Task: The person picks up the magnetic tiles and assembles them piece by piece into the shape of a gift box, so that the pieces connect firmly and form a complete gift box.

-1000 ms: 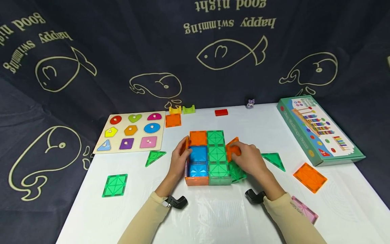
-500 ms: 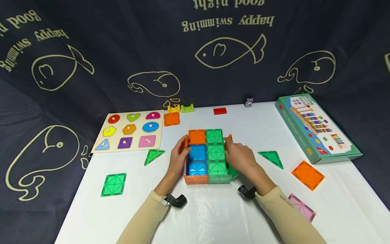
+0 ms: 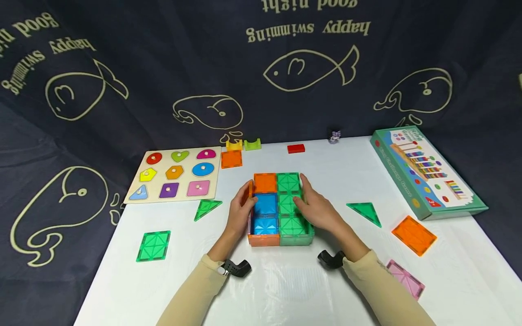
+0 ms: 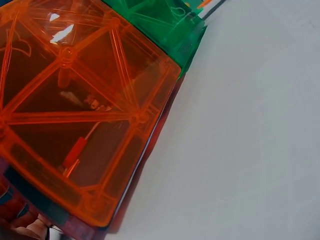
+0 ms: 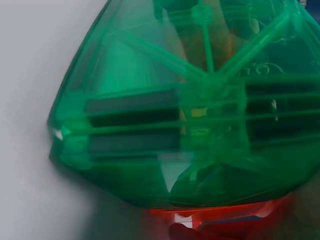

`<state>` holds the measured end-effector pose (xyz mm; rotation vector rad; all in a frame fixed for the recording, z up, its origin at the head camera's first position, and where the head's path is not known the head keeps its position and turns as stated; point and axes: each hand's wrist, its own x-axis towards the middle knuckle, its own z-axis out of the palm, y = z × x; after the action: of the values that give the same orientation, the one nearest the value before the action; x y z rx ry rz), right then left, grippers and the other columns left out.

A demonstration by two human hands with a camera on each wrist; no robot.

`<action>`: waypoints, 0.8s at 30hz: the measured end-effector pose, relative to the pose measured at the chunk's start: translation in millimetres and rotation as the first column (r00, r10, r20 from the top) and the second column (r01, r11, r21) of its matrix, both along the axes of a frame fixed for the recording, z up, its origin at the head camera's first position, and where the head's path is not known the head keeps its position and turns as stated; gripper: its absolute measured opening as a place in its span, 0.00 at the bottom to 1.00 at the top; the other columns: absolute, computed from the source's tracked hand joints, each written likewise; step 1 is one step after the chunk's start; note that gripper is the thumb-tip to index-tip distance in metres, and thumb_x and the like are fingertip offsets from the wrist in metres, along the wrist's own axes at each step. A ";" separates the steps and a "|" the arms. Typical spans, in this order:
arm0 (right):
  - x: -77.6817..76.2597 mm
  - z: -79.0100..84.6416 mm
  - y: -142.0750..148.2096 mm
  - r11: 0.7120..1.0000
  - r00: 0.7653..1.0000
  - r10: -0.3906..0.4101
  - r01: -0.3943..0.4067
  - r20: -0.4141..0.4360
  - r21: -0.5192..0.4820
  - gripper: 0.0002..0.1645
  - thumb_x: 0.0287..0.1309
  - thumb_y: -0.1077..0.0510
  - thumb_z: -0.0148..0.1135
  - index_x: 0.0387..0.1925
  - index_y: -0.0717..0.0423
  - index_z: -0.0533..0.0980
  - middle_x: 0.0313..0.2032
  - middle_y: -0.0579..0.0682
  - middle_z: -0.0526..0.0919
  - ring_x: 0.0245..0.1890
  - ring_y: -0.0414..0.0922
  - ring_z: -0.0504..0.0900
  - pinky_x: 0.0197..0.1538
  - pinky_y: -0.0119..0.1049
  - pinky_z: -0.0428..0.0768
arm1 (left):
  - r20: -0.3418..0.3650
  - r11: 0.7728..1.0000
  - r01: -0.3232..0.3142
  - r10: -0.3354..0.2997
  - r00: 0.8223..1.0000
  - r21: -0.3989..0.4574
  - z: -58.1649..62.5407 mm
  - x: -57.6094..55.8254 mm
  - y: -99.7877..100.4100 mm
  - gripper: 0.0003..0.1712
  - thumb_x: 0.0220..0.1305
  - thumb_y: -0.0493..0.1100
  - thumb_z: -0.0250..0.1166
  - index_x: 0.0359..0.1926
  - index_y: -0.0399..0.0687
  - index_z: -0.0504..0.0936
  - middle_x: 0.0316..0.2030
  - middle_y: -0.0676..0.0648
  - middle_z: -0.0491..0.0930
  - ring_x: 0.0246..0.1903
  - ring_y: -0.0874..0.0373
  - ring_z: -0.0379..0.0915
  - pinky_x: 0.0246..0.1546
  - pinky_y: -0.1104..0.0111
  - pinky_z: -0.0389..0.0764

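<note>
An open-topped box of magnetic tiles (image 3: 266, 204) stands mid-table, its base showing orange, blue and green squares. My left hand (image 3: 238, 212) holds its left wall, thumb over the top edge and fingers along the outside. On the opposite side my right hand (image 3: 322, 210) grips the right wall, thumb at the inner side and fingers outside. An orange front tile (image 4: 75, 95) fills much of the left wrist view, beside a green one. In the right wrist view green tiles (image 5: 135, 107) meet at a corner, with a red-orange edge below; that hand is mostly hidden there.
Loose green tiles (image 3: 153, 246) lie to the left and right, with an orange tile (image 3: 414, 235) and a pink tile (image 3: 405, 279) at right. A shape puzzle board (image 3: 183, 181) is back left, a green game box (image 3: 428, 174) back right. A red block (image 3: 296, 148) lies behind.
My right hand has brought the orange tile in against the box's right side, and the leaning green tile there now stands upright as a wall. The left hand has stayed put.
</note>
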<state>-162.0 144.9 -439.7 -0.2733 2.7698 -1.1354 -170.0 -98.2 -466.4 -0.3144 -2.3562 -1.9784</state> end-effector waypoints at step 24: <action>-14.2 -12.6 23.2 0.939 0.992 -0.026 0.066 0.123 -0.337 0.39 0.70 0.35 0.40 0.72 0.55 0.57 0.66 0.57 0.65 0.64 0.53 0.65 0.61 0.54 0.67 | -0.002 0.994 0.020 -0.020 1.000 0.107 1.2 -1.3 2.3 0.27 0.72 0.38 0.51 0.68 0.31 0.61 0.66 0.34 0.63 0.65 0.41 0.59 0.64 0.57 0.61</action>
<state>-176.2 168.1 -452.3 -0.1698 2.4791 -1.5894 -171.3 -96.0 -465.2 -0.3339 -2.2446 -2.1033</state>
